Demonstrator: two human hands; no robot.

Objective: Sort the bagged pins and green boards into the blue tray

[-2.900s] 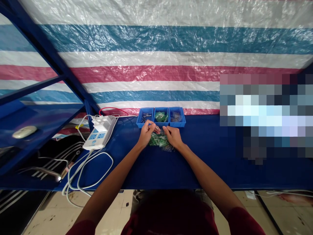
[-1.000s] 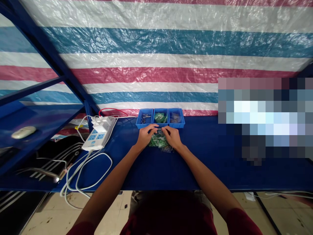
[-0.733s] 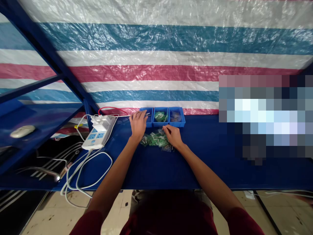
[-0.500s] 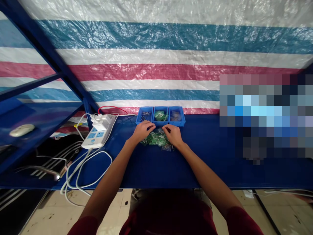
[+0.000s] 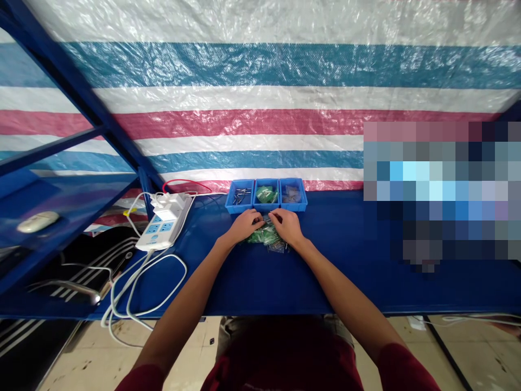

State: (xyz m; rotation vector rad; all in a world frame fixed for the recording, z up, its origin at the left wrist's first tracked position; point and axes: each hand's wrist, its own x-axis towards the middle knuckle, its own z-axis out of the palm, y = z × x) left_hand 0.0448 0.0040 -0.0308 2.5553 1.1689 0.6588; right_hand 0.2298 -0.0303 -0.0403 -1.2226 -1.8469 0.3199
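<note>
My left hand (image 5: 245, 225) and my right hand (image 5: 289, 226) meet over a small pile of green circuit boards (image 5: 264, 237) on the blue table (image 5: 252, 277). The fingers of both hands are curled together in a pinch on a small part between them, too small to name. Just behind the hands stand three blue bins in a row: the left bin (image 5: 240, 196) holds thin metal pins, the middle bin (image 5: 266, 194) holds green boards, the right bin (image 5: 293, 194) holds greyish pieces.
A white power strip (image 5: 161, 228) with plugs and looping white cables (image 5: 138, 282) lies at the left. A red wire (image 5: 185, 182) runs along the striped tarp wall behind. A white mouse (image 5: 37, 220) rests on the left side shelf. A blurred patch covers the right.
My left hand reached out to the left bin of pins, then came back to meet the right hand over the green pile. My right hand stayed over the pile.
</note>
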